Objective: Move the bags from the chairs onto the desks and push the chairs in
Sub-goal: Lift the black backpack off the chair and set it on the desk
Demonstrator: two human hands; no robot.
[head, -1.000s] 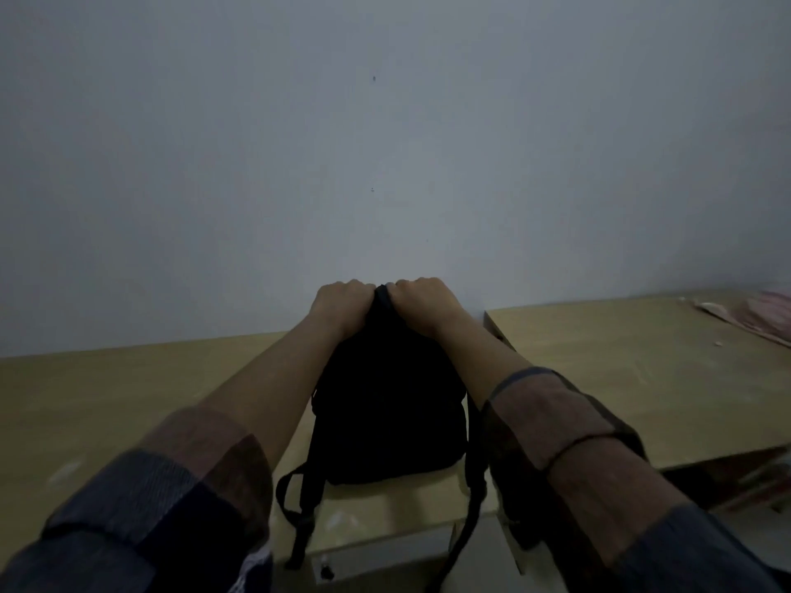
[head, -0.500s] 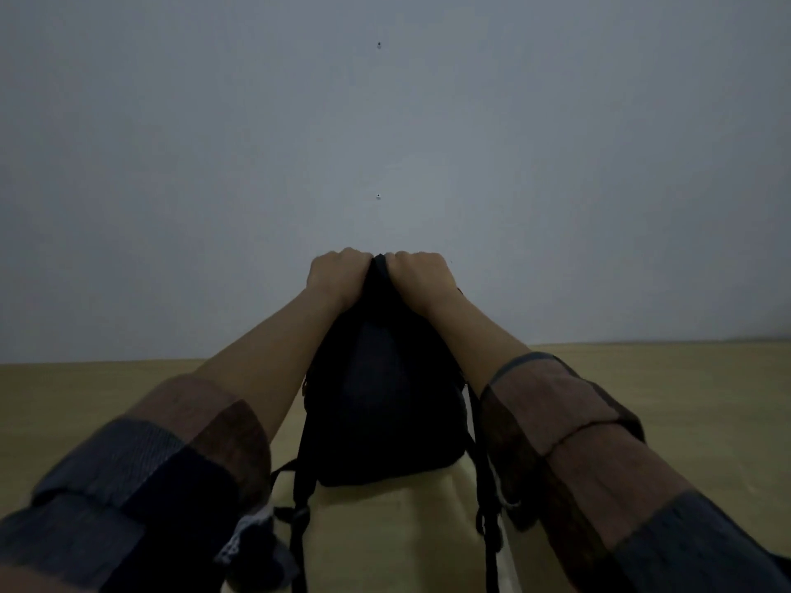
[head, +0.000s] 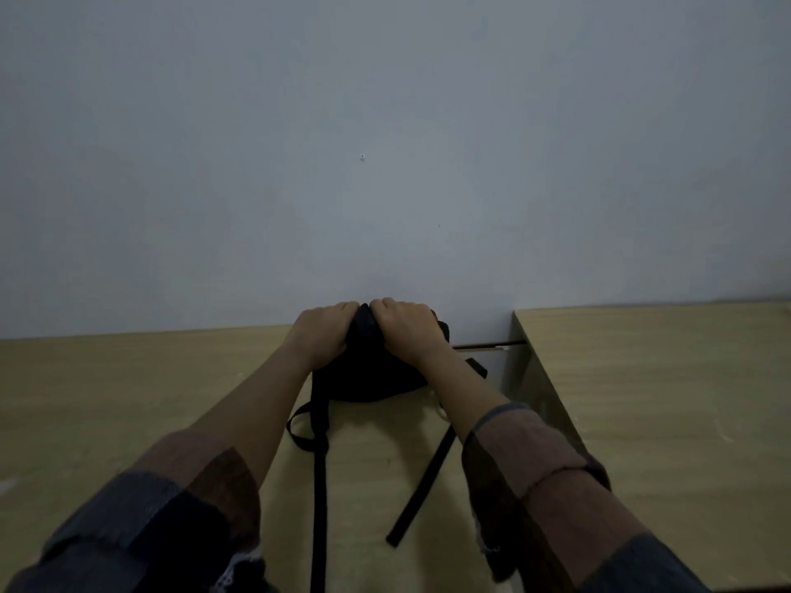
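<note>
A black backpack (head: 368, 378) rests on the light wooden desk (head: 128, 400), far back and close to the wall. My left hand (head: 323, 333) and my right hand (head: 404, 327) are side by side, both closed on the bag's top. Two black straps trail toward me across the desktop, one (head: 319, 485) on the left and one (head: 423, 490) on the right. No chair is visible.
A second wooden desk (head: 650, 400) stands to the right, with a narrow gap (head: 496, 361) between the two near the wall. A plain grey wall (head: 385, 143) fills the upper half of the view.
The backpack has gone from the desk's near edge further back toward the wall, with both hands still gripping its top. Its straps now lie stretched out on the desktop.
</note>
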